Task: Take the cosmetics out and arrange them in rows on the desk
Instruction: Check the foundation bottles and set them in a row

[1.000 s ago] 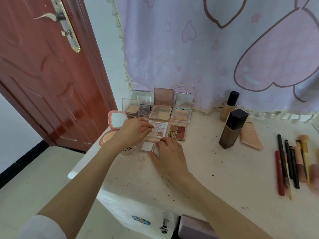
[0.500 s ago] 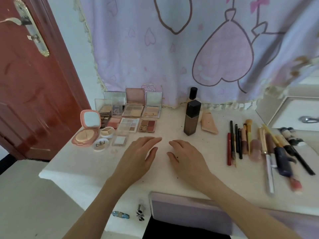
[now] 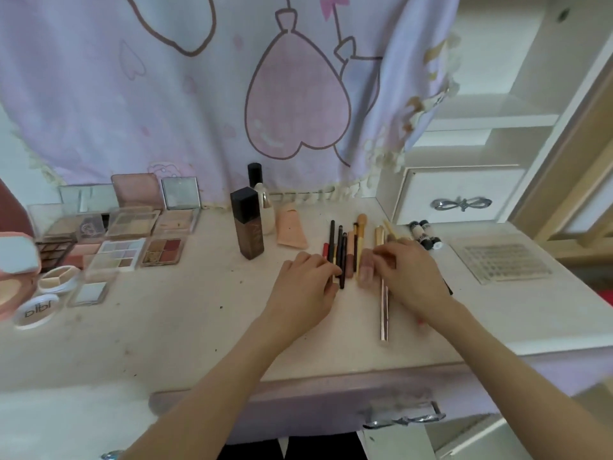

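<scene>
**Desk count: bottles, palettes, sticks**

I count two hands: left hand (image 3: 303,293) and right hand (image 3: 409,273). I see two upright bottles, a dark square bottle (image 3: 247,224) and a black-capped bottle (image 3: 256,180) behind it, plus one peach tube (image 3: 290,229). Open palettes (image 3: 162,250) number roughly nine; blur at the left edge keeps me from being sure. Pencils and brushes (image 3: 341,247) come to about ten, some hidden under fingers. One round jar (image 3: 58,280), one loose white lid (image 3: 36,310), one pink mirror compact (image 3: 13,270).
</scene>
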Motion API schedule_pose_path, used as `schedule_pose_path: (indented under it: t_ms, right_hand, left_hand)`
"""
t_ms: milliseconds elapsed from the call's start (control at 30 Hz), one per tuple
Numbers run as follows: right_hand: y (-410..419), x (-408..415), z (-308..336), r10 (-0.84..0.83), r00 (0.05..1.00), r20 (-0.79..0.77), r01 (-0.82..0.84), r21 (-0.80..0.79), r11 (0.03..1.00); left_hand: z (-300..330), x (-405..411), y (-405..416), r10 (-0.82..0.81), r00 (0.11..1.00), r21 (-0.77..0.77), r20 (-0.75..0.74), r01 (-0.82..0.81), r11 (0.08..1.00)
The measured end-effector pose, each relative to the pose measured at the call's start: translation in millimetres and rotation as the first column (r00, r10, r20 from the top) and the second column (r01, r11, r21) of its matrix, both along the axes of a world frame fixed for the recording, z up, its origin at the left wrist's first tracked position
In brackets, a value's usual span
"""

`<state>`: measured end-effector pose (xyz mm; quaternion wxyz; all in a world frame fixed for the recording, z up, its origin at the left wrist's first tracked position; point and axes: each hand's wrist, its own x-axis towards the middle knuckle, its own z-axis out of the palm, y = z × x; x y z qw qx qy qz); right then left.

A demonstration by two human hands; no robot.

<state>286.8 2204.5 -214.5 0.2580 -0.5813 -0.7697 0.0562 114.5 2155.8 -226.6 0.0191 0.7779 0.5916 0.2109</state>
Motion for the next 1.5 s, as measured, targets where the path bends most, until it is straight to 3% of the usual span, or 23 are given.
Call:
schedule_pose_path:
  t_ms: [167, 333, 833, 1033, 1167, 1233, 1333, 1400, 1500]
  right_hand:
    - [47, -2, 12, -0.04, 0.996, 0.076, 0.044, -0.054, 0.998]
    - [80, -26, 15, -0.04, 0.936, 0.35, 0.085, -0.115, 0.99]
    - [109, -43, 18, -0.034, 0.906, 0.422, 0.165, -0.278, 0.946]
    - [115, -40, 16, -0.035, 0.97, 0.24, 0.109, -0.301, 0.947]
    - [106, -32, 31, -0.137, 0.972, -0.193, 0.068, -0.331, 0.941]
    - [98, -28, 36, -0.191, 0.877, -0.441, -0.003, -0.403, 0.915]
    - [82, -16, 41, -0.284, 0.605, -0.744, -0.218, -0.497, 0.84]
    - [74, -7, 42, -0.349, 0.457, -0.818, -0.304, -0.512, 0.803]
    - [66, -3, 39, -0.378, 0.375, -0.846, -0.416, -0.518, 0.747]
  left_hand:
    - [-2, 10, 18, 0.154, 0.981, -0.074, -0.117, -0.164, 0.984]
    - [1, 9, 26, 0.171, 0.97, -0.128, -0.173, -0.194, 0.973]
    - [14, 9, 36, 0.137, 0.937, -0.297, -0.321, -0.237, 0.925]
    - [25, 14, 37, 0.193, 0.929, -0.306, -0.316, -0.292, 0.906]
    - [27, 19, 38, 0.201, 0.922, -0.336, -0.331, -0.315, 0.888]
    - [28, 22, 39, 0.208, 0.922, -0.34, -0.325, -0.319, 0.885]
    - [29, 19, 37, 0.217, 0.926, -0.342, -0.308, -0.32, 0.883]
    - [33, 14, 35, 0.253, 0.942, -0.31, -0.218, -0.313, 0.897]
    - [47, 10, 35, 0.278, 0.958, -0.342, 0.066, -0.24, 0.909]
